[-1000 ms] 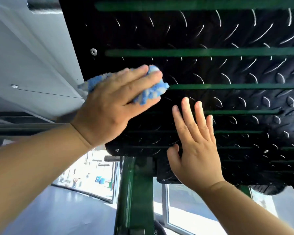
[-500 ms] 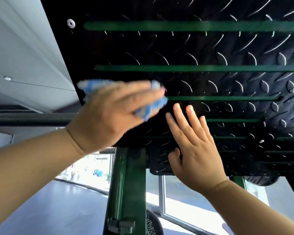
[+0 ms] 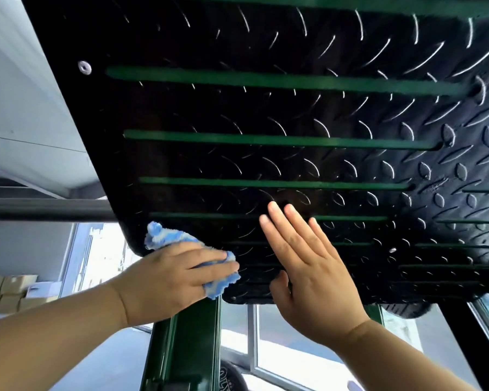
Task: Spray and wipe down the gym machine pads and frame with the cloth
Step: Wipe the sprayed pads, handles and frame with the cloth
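Note:
A black diamond-tread foot plate (image 3: 266, 114) with green slots fills most of the head view, tilted above me. My left hand (image 3: 170, 280) presses a blue and white fluffy cloth (image 3: 167, 237) against the plate's lower left corner, fingers laid flat over it. Just to the right, my right hand (image 3: 305, 266) rests flat on the plate with straight fingers and holds nothing. The green machine frame post (image 3: 192, 345) runs down below the plate, between my forearms. No spray bottle is in view.
A dark horizontal bar (image 3: 45, 210) crosses at the left behind the plate. Cardboard boxes (image 3: 9, 292) stack at the far left by bright windows (image 3: 288, 345). A weight plate's edge (image 3: 232, 376) shows at the bottom.
My left hand has slid the cloth down and to the left, from mid-plate to the lower left corner. The right hand stays flat on the plate. My view has tilted up.

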{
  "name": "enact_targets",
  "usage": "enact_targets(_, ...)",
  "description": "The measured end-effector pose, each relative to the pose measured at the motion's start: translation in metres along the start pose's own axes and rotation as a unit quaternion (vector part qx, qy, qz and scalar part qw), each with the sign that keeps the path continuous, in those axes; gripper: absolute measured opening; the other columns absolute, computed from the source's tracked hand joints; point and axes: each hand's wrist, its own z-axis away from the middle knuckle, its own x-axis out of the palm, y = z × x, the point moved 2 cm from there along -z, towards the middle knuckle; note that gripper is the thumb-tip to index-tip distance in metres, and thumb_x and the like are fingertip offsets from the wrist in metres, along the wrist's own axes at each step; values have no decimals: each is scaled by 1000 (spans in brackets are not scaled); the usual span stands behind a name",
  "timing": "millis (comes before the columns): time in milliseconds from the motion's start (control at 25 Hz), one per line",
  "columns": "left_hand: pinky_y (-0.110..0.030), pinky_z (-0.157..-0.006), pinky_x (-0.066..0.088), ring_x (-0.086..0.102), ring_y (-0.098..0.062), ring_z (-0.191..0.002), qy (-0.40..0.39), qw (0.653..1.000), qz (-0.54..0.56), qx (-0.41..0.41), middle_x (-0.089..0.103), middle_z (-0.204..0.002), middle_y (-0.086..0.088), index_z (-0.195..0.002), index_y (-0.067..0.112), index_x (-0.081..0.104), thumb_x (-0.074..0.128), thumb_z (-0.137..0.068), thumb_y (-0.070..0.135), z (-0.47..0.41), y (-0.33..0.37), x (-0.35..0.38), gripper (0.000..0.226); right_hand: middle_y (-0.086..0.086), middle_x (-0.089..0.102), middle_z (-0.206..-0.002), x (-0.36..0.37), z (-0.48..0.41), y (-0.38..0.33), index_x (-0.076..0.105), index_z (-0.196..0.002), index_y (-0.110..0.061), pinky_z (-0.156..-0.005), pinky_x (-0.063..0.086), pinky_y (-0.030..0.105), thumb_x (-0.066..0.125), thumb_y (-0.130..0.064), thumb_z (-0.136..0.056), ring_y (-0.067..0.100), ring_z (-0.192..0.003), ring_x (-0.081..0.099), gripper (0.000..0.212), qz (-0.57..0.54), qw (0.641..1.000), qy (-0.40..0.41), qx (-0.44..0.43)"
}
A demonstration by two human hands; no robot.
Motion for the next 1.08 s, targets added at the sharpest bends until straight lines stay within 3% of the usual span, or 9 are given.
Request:
enact_targets(80, -37, -100, 37, 46, -19, -125, 81, 996, 6, -32, 48, -142, 3, -108, 19, 72, 26, -103, 13, -31, -16, -41, 47, -3, 19, -159, -5, 2, 5, 22, -151, -18, -117, 19, 42, 42, -19, -74, 14, -148, 12, 80, 13, 1000, -5, 1)
enact_targets(200, -40, -106, 29, 41, -20, -130, 228, 966, -31, -120, 40, -147, 0, -128, 22, 60, 33, -103, 10, -92, -54, -106, 39, -3, 17, -159, -15, 11, 22, 23, -151, -18, -116, 19, 46, 43, -20, -73, 17, -148, 13, 80, 40, 999, 5, 34)
enact_targets(320, -41, -110, 27, 42, -23, -132, 279, 945, -61, -162, 44, -145, -5, -134, 24, 54, 37, -100, 6, -126, -69, -122, 42, 0, 11, -161, -37, 15, 46, 20, -152, -15, -119, 12, 44, 46, -17, -73, 20, -148, 11, 83, 42, 993, 43, 105)
enact_targets(440, -37, -106, 33, 46, -20, -127, 245, 964, -37, -99, 50, -140, -1, -122, 22, 65, 38, -100, 10, -123, -36, -77, 37, 1, 10, -160, -53, 12, 63, 20, -152, -14, -121, 9, 41, 50, -14, -72, 19, -149, 9, 86, 63, 989, 59, 123)
enact_targets(640, -33, -105, 33, 46, -15, -126, 107, 994, -30, 20, 57, -134, 6, -104, 20, 73, 41, -92, 7, -100, 28, 14, 36, 0, 13, -159, -47, 18, 69, 24, -151, -15, -120, 10, 43, 51, -10, -72, 18, -149, 10, 83, 40, 989, 85, 114)
enact_targets(840, -33, -100, 34, 49, -16, -117, 10, 998, 3, 54, 64, -123, 10, -85, 25, 77, 41, -83, 11, -90, 55, 40, 39, -2, 7, -160, -39, 26, 74, 22, -151, -16, -120, 9, 44, 47, -13, -74, 19, -149, 6, 81, 48, 992, 53, 100)
enact_targets(960, -38, -96, 39, 52, -17, -119, 128, 991, 29, 15, 59, -131, 8, -98, 23, 75, 44, -90, 7, -110, 31, -11, 36, -2, 10, -160, -44, 27, 79, 21, -151, -17, -120, 9, 44, 48, -13, -75, 19, -149, 8, 81, 43, 995, 46, 79)
enact_targets(1080, -47, -91, 48, 56, -21, -117, 317, 942, 14, -105, 54, -135, 6, -118, 15, 67, 48, -100, 12, -155, -29, -93, 26, 0, 16, -158, -62, 26, 91, 27, -149, -15, -120, 9, 44, 48, -13, -74, 19, -148, 12, 78, 30, 986, 118, 116)
